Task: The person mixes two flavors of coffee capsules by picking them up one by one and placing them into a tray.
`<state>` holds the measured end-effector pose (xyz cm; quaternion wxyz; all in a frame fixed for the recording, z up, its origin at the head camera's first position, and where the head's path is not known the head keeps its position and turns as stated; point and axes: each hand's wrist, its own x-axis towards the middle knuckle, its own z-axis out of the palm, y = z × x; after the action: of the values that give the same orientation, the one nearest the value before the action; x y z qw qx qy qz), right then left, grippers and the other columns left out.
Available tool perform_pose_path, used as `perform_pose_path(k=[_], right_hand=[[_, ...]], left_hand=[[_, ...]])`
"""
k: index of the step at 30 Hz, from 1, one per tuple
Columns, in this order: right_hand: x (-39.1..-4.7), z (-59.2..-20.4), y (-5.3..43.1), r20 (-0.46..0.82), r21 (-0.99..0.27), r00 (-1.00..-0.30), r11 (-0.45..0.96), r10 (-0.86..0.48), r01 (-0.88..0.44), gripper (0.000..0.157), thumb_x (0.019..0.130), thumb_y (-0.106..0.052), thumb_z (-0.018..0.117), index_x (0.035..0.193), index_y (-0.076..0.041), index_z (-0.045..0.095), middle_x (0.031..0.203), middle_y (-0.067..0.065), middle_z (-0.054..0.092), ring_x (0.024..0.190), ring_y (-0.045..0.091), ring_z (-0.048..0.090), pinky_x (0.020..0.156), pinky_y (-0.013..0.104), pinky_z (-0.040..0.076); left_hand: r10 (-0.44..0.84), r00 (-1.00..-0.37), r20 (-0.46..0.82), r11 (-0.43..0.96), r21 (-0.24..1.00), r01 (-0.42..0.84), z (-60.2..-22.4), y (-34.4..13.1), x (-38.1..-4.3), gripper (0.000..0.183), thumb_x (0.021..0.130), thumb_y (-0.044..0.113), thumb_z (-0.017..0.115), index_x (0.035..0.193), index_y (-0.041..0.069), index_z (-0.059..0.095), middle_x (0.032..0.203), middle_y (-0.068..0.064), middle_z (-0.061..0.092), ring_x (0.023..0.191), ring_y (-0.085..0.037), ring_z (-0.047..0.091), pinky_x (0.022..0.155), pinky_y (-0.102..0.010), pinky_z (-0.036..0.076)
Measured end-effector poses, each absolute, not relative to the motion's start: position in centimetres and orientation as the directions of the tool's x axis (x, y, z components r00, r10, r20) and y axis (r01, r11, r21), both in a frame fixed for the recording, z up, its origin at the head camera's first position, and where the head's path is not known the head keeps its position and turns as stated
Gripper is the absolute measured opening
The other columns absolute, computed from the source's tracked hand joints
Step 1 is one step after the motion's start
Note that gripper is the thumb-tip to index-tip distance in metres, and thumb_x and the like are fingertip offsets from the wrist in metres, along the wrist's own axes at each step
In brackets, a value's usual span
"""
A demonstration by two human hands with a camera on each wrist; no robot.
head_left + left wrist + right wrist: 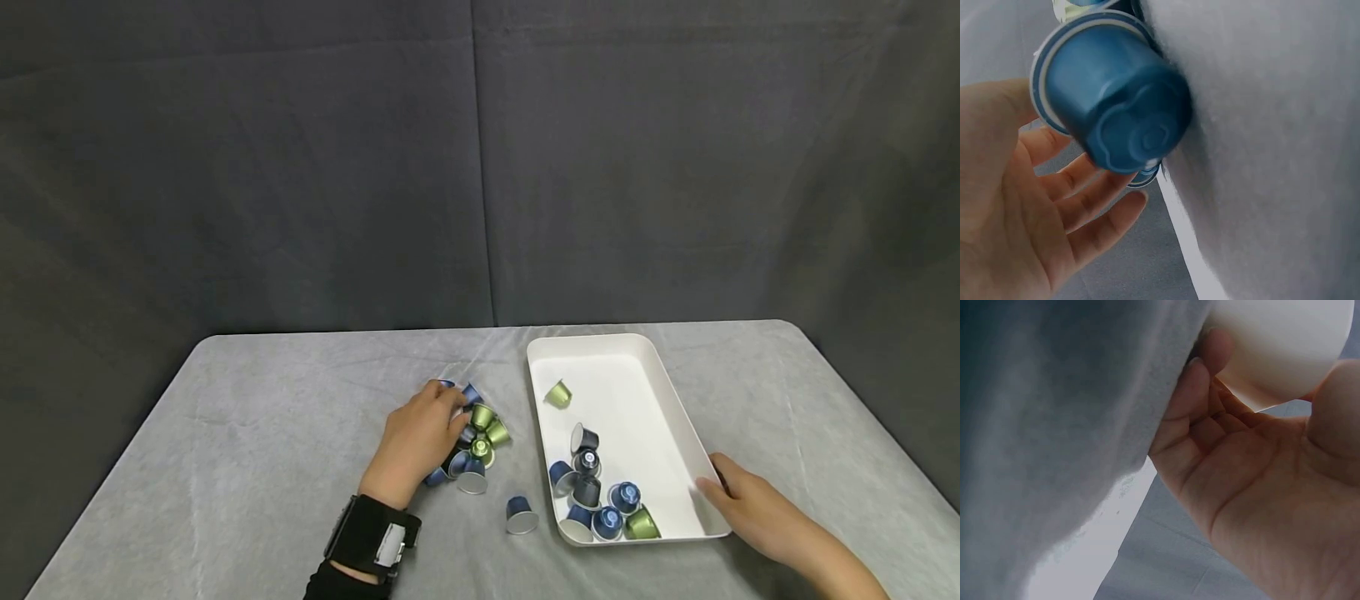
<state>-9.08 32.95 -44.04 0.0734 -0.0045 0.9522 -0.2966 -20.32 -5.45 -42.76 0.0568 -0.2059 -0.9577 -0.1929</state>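
My left hand reaches over a pile of coffee capsules, blue and green, its fingertips down at the far side of the pile. In the left wrist view a large blue capsule partly covers the loosely bent fingers; no grip on a capsule shows. With thumb above and fingers below, my right hand grips the near right edge of a white tray. Blue, dark and green capsules gather in the tray's near left corner. A green capsule lies alone farther back in it.
Between the pile and the tray, one blue capsule stands apart on the grey cloth-covered table. A dark curtain hangs behind the table's far edge.
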Motion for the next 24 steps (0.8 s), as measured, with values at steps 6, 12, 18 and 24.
perform_pose_path(k=[6, 12, 18, 24], right_hand=[[-9.1, -44.0, 32.9, -0.143, -0.562, -0.988, 0.826, -0.05, 0.04, 0.026, 0.105, -0.018, 0.049, 0.119, 0.003, 0.052, 0.108, 0.017, 0.064, 0.089, 0.022, 0.054, 0.072, 0.04, 0.046], [-9.1, -44.0, 33.0, -0.146, -0.565, -0.988, 0.824, -0.048, 0.044, 0.025, 0.105, -0.018, 0.049, 0.118, 0.003, 0.052, 0.107, 0.017, 0.064, 0.088, 0.022, 0.054, 0.071, 0.039, 0.046], [-9.2, -44.1, 33.0, -0.155, -0.569, -0.987, 0.821, -0.048, 0.049, 0.028, 0.105, -0.018, 0.049, 0.119, 0.005, 0.052, 0.108, 0.017, 0.064, 0.089, 0.022, 0.054, 0.072, 0.039, 0.046], [-9.1, -44.1, 33.0, -0.139, -0.565, -0.989, 0.824, -0.053, 0.035, 0.027, 0.105, -0.018, 0.05, 0.118, 0.005, 0.052, 0.107, 0.018, 0.064, 0.089, 0.022, 0.055, 0.071, 0.039, 0.046]], left_hand=[[0.37, -0.914, 0.165, 0.845, 0.349, 0.405, -42.7, -5.5, -20.3, 0.021, 0.1, 0.022, 0.061, 0.114, 0.009, 0.068, 0.104, -0.008, 0.059, 0.089, -0.026, 0.064, 0.069, -0.045, 0.053], [0.379, -0.915, 0.14, 0.857, 0.32, 0.404, -42.3, -6.1, -20.2, 0.023, 0.1, 0.012, 0.058, 0.12, 0.007, 0.068, 0.111, -0.009, 0.063, 0.099, -0.028, 0.065, 0.076, -0.047, 0.053], [0.388, -0.914, 0.117, 0.85, 0.337, 0.404, -41.9, -6.4, -20.0, 0.026, 0.098, 0.014, 0.061, 0.121, 0.004, 0.068, 0.112, -0.009, 0.064, 0.101, -0.029, 0.065, 0.079, -0.048, 0.053], [0.392, -0.915, 0.089, 0.848, 0.35, 0.398, -41.6, -6.5, -19.9, 0.033, 0.093, 0.019, 0.069, 0.122, 0.003, 0.067, 0.113, -0.011, 0.065, 0.104, -0.03, 0.065, 0.083, -0.048, 0.052]])
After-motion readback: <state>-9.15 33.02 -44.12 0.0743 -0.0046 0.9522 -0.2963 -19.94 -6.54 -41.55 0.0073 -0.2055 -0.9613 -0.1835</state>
